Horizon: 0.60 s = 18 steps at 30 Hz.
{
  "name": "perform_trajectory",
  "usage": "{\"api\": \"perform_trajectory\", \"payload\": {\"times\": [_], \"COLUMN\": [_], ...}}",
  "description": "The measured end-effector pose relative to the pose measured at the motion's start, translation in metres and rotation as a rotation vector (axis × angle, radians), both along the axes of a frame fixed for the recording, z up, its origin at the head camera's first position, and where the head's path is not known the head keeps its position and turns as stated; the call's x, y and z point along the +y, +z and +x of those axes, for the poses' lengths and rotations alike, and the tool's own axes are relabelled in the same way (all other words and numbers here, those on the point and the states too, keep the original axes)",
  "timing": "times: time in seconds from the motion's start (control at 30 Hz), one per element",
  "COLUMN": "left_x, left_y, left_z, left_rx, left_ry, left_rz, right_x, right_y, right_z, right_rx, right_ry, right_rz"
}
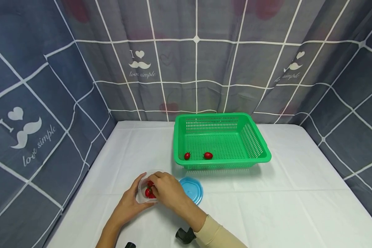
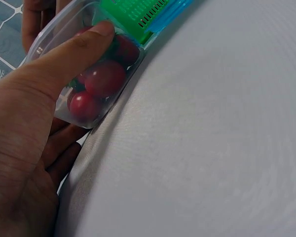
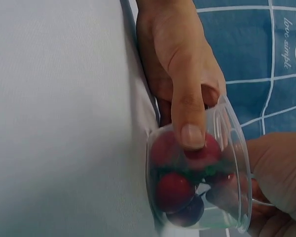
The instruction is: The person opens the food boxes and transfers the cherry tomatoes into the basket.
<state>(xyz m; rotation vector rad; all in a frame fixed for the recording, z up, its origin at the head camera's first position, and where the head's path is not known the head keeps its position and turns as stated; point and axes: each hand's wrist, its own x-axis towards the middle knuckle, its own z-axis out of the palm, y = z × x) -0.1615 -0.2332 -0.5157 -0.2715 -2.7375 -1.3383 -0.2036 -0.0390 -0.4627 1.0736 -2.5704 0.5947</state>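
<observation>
My left hand [image 1: 127, 207] grips a clear plastic container [image 3: 242, 173] that is tilted on its side, its thumb pressed along the outside wall. Several red cherry tomatoes [image 2: 105, 79] with green stems lie inside it. From the right, my right hand [image 1: 171, 191] reaches in through the mouth of the container, its fingers among the tomatoes. The container and tomatoes partly hide those fingertips, so a hold on a tomato cannot be made out. A blue round lid [image 1: 193, 189] lies on the table just beyond the right wrist.
Behind the hands stands a green plastic basket [image 1: 221, 162] with two cherry tomatoes [image 1: 208, 155] near its front wall. White cloth covers the table [image 1: 266, 206]. Grey checked curtains [image 1: 217, 69] enclose the back and sides. A black device [image 1: 186, 236] is by the right sleeve.
</observation>
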Motion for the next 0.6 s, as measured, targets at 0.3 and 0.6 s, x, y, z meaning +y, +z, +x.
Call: {"api": "perform_trajectory", "payload": {"times": [0.3, 0.6], "left_x": [0.0, 0.001], "left_y": [-0.002, 0.0], "left_z": [0.0, 0.0], "left_rx": [0.02, 0.015], "left_ry": [0.008, 0.029], "left_rz": [-0.027, -0.052], "right_x": [0.003, 0.007], "right_y": [0.0, 0.011], "right_z": [-0.003, -0.004], "right_rx": [-0.08, -0.091], "right_ry": [0.044, 0.083], "right_rz": [-0.091, -0.134]}}
